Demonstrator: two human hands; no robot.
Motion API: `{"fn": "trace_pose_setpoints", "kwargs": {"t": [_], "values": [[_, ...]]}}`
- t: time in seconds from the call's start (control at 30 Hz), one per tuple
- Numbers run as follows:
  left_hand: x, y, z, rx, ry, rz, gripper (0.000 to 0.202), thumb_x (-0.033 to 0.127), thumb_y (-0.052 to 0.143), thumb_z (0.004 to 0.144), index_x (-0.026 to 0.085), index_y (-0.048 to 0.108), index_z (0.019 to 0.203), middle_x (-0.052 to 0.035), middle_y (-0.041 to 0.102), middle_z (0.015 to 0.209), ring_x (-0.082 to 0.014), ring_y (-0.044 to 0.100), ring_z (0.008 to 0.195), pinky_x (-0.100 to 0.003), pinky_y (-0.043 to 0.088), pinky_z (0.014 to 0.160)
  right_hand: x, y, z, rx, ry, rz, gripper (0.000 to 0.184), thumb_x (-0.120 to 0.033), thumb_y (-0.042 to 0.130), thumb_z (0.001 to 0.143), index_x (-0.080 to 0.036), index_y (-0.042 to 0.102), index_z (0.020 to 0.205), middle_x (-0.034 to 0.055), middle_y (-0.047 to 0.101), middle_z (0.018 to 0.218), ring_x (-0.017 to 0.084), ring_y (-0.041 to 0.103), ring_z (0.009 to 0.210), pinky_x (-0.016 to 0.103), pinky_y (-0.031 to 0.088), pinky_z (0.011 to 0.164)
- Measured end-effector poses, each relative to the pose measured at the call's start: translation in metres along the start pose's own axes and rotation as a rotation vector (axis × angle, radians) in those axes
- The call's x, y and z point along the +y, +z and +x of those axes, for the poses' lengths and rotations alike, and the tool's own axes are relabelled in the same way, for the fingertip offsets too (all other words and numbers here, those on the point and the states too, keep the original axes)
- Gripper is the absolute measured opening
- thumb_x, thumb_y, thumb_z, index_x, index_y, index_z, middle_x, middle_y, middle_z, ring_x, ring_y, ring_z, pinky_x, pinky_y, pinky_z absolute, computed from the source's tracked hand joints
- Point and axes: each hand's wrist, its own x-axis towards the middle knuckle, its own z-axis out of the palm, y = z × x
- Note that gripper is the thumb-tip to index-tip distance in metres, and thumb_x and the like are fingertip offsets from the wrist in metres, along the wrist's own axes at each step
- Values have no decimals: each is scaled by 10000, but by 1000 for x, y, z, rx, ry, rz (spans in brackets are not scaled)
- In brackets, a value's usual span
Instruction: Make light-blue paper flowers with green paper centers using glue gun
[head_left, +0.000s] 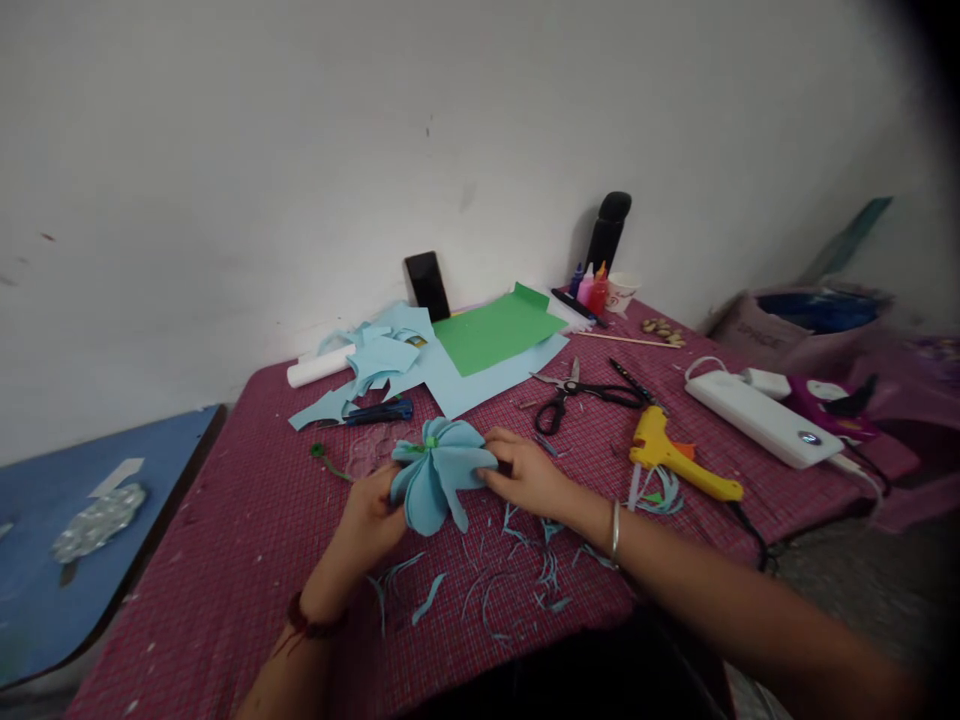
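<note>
The left hand (pixel 367 520) and right hand (pixel 532 478) are gripping opposite sides of a blue paper flower (pixel 431 485) over the red checked table (pixel 202 570). Blue paper scraps (pixel 428 600) are lying nearer the person, while scissors (pixel 574 386) and a yellow glue gun (pixel 684 467) are resting to the right.

- At the frame's centre, the layered paper flower (pixel 429 485) is pale blue with a little green.
- At lower left, the flat fabric tablecloth (pixel 232 530) is pinkish red, finely checked.
- At right, the pistol-shaped plastic glue gun (pixel 684 463) is yellow.
</note>
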Motion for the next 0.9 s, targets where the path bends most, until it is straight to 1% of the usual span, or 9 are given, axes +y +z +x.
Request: {"fn": "trace_pose_setpoints", "kwargs": {"t": [0.03, 0.13, 0.2, 0.37, 0.5, 0.6, 0.73, 0.83, 0.9], "values": [[-2, 3, 0, -32, 15, 14, 200, 220, 607, 763, 172, 549, 578, 8, 562, 620, -119, 496, 565, -241, 423, 573, -2, -1, 0, 2, -15, 4, 42, -148, 610, 828, -165, 643, 846, 51, 589, 957, 177, 581, 897, 310, 473, 825], [-7, 10, -1, -99, 81, 80, 163, 192, 576, 756, 181, 548, 596, -5, 588, 655, -130, 530, 586, -250, 442, 584, -7, -3, 0, -1, -98, 30, 139, -180, 639, 833, -178, 667, 969, 72, 580, 1081, 201, 556, 1031, 346, 454, 922], [-9, 13, -1, -101, 129, 113, 139, 173, 556, 755, 190, 553, 617, -7, 600, 666, -138, 549, 603, -254, 456, 592, -7, -2, -1, 1, -130, 33, 112, -213, 626, 864, -183, 677, 959, 71, 586, 1072, 202, 553, 1025, 352, 453, 920], [-14, 13, -1, -87, 195, 193, 135, 146, 496, 786, 196, 578, 691, -7, 616, 655, -132, 564, 565, -247, 462, 564, -1, 2, 0, 63, -70, 31, 138, -192, 575, 905, -167, 655, 795, 40, 590, 888, 171, 567, 857, 306, 466, 790], [-18, 12, -2, -48, 220, 226, 146, 149, 487, 807, 189, 585, 706, -10, 606, 624, -137, 574, 557, -243, 448, 550, 2, 3, 2, 98, -58, 98, 142, -162, 558, 912, -168, 646, 801, 33, 590, 872, 163, 569, 842, 294, 458, 775], [-18, 14, -1, -26, 225, 216, 160, 137, 478, 810, 186, 582, 699, -17, 610, 641, -136, 576, 576, -238, 438, 561, 2, 4, 2, 97, -45, 83, 148, -148, 545, 911, -175, 631, 793, 27, 578, 851, 164, 561, 824, 297, 456, 770], [-11, 17, 1, 42, 185, 213, 201, 138, 472, 807, 186, 516, 617, 7, 531, 572, -114, 488, 512, -222, 363, 514, -1, 2, -1, 65, -40, 28, 155, -127, 504, 904, -185, 614, 811, 38, 574, 855, 181, 559, 834, 316, 463, 770], [-2, 4, 0, 90, 111, 223, 234, 160, 482, 801, 190, 458, 571, 25, 467, 546, -103, 418, 496, -221, 317, 503, -14, -9, 6, 37, -79, -1, 149, -139, 493, 904, -188, 615, 833, 50, 581, 871, 189, 559, 839, 325, 463, 769], [6, -18, -4, 102, 56, 229, 217, 176, 516, 783, 188, 458, 574, 26, 476, 569, -103, 423, 522, -224, 331, 530, -30, -14, 25, -25, -145, -55, 151, -154, 498, 903, -189, 614, 814, 50, 580, 856, 190, 551, 820, 328, 454, 762]]}}
